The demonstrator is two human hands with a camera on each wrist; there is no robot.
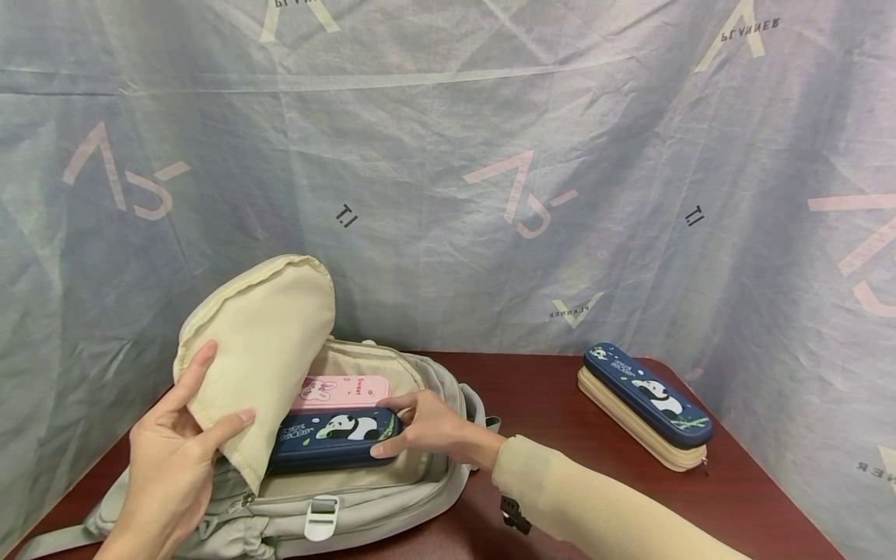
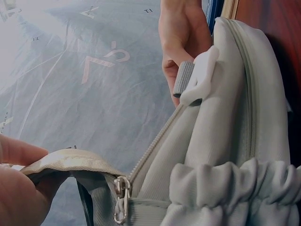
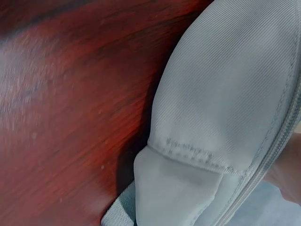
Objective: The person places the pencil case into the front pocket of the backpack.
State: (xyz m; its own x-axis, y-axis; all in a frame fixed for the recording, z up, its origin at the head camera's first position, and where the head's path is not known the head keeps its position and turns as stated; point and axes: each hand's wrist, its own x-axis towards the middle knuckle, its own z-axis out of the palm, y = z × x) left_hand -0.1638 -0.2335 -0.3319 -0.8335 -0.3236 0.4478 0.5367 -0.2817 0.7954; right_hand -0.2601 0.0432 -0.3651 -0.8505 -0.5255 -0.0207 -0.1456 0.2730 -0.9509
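Note:
A pale grey-green backpack (image 1: pixel 364 513) lies unzipped on the table, its cream-lined flap (image 1: pixel 259 350) lifted at the left. My left hand (image 1: pixel 171 451) holds that flap by its edge, the thumb on the lining; the left wrist view shows the flap's edge (image 2: pixel 70 157) between thumb and fingers. Inside the bag, a navy pencil case (image 1: pixel 336 447) with a panda print lies in front of a pink pencil case (image 1: pixel 350 391) with a bunny print. Thumb and fingers of my right hand (image 1: pixel 427 424) grip the navy case's right end. The flap hides its left end.
To the right on the dark red table (image 1: pixel 546 482), another navy panda pencil case (image 1: pixel 647 393) lies stacked on a beige one (image 1: pixel 630 432). A printed grey cloth (image 1: pixel 448 155) hangs behind and at both sides. A bag strap (image 1: pixel 59 540) trails at the front left.

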